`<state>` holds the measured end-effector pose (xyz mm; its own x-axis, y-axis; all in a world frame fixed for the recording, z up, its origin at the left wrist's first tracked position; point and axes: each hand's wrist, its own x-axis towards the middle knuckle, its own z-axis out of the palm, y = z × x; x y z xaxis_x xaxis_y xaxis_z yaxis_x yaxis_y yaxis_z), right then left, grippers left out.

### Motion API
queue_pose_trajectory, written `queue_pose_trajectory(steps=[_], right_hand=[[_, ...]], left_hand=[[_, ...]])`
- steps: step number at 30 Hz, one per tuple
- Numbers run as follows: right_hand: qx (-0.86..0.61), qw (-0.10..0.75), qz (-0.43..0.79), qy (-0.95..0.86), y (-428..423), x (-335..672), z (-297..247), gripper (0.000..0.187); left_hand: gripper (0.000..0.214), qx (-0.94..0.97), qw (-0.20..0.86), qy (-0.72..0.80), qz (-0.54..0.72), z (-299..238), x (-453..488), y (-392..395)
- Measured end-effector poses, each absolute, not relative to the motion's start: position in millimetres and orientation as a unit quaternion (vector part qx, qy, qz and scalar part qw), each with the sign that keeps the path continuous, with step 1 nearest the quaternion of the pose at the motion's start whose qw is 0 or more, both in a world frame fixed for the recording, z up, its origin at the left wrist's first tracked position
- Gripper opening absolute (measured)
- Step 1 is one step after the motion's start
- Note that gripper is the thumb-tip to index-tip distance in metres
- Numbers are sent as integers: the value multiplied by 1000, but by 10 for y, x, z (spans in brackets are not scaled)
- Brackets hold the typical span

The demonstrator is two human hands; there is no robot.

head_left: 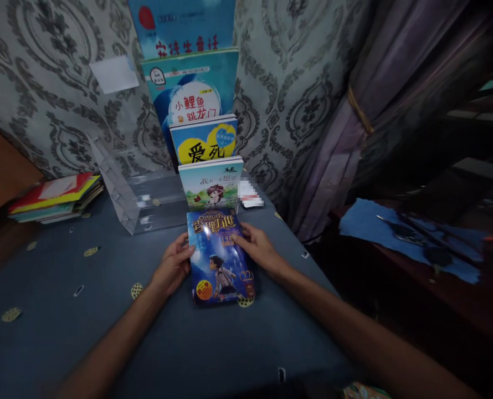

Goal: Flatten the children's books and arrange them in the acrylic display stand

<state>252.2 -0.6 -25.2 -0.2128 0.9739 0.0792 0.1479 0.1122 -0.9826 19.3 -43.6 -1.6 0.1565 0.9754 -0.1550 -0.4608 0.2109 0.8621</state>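
A dark blue paperback book (221, 260) with a cartoon figure and gold lettering is between my hands, its cover facing me. My left hand (174, 266) grips its left edge, thumb on the cover and fingers behind. On the upper right edge, my right hand (258, 246) holds it the same way. Right behind it, a pale green book (211, 188) stands upright in the front of a clear acrylic stepped rack (124, 197). Farther back rise a yellow and blue book (205, 141), a teal book (190, 77) and a tall blue book (184, 25).
Several stacked books (57, 197) lie at the left on the dark patterned tablecloth (84, 310). A small white item (250, 194), partly blurred, is right of the rack. Patterned wallpaper (288, 83) and a tied purple curtain (346, 122) stand behind. A blue cloth (366, 224) with scissors lies on the right.
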Motion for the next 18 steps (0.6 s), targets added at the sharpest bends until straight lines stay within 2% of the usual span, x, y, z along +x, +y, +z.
queue_pose_trajectory(steps=[2,5,12,18], right_hand=[[-425,420,561,-573,-18,2540,-154,44],[-398,419,602,-551,-42,2560,-12,44],[-372,452,598,-548,-48,2535,73,46],[-364,460,571,-574,-71,2523,136,38]], left_hand=[[54,343,678,373,533,14,207,-446],[57,355,667,372,539,63,217,-445],[59,363,638,388,557,62,240,-384],[56,375,618,387,573,117,259,-406]])
